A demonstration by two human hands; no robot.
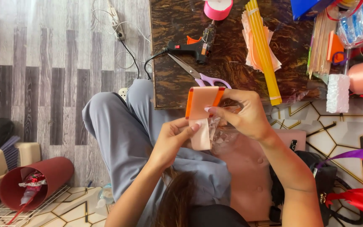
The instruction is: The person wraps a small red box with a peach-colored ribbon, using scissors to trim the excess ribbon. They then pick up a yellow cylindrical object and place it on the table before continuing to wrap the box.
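Peach ribbon, light and floppy at frame centre, is pinched by left hand and right hand; best gripped by its edges.

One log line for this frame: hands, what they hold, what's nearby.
left hand: pinches peach ribbon | right hand: holds ribbon against orange card | nearby: scissors, glue gun on dark table

2 hands are seen: left hand, right hand | 1 peach ribbon strip | 1 glue gun | 1 pair of scissors | 1 pink tape roll | 1 red tube | 1 bundle of yellow sticks
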